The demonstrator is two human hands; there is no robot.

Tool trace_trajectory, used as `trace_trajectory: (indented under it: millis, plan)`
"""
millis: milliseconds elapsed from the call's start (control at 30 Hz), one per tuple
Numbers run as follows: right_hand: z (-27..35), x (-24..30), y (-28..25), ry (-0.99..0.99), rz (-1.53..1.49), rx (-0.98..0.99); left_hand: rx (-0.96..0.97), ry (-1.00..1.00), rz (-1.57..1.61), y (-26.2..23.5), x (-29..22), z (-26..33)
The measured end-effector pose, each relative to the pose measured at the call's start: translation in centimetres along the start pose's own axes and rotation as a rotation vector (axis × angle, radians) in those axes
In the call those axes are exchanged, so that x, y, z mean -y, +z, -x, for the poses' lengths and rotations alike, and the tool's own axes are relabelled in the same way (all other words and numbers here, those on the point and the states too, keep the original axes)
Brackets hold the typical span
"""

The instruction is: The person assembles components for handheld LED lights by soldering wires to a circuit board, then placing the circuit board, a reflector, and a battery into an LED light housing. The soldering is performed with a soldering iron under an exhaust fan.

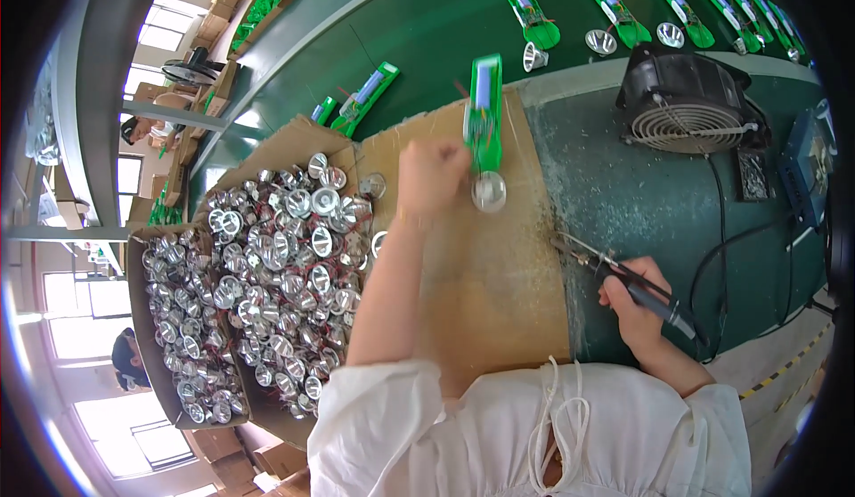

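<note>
My left hand (pixel 434 175) is closed in a fist-like pinch beside a long green plastic housing (pixel 485 141); what its fingers hold, if anything, is hidden. The housing lies open on a brown cardboard sheet (pixel 499 292), with a bluish cylindrical cell (pixel 484 87) and thin red wires in it. At its near end sits a round, silvery reflector cup (pixel 488 192). Over to the right, my right hand (pixel 637 305) grips a soldering iron (pixel 655 301) by its dark handle. The iron's thin metal shaft points up and left, near the cardboard's right edge.
Boxes of reflector cups (pixel 285 274) stand at my left. Along the far green conveyor surface lie several more green housings (pixel 614 12) with reflectors. A black fan (pixel 690 101) and a blue device (pixel 809 167) stand at right, with black cables nearby. Other people are at the far left.
</note>
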State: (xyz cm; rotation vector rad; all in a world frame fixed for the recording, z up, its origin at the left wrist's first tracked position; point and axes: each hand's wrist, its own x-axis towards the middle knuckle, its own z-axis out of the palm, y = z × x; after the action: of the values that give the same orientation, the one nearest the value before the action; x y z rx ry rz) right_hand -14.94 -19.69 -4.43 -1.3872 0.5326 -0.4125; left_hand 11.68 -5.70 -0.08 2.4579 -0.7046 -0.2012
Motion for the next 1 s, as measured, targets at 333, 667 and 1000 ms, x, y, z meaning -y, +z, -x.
trace_trajectory:
  millis: [333,667,1000]
  plan:
    - [0.1,-0.4,-0.5,-0.067,0.108,0.075,0.046,-0.416,-0.850,-5.3,11.0,-12.4]
    - [0.5,-1.0,0.1,-0.041,-0.028,-0.020,-0.078,0.064,-0.397,-4.2,0.9,0.0]
    - [0.3,0.1,0.5,-0.095,-0.012,-0.044,-0.368,-0.016,-0.047,1.4,-1.2,17.0]
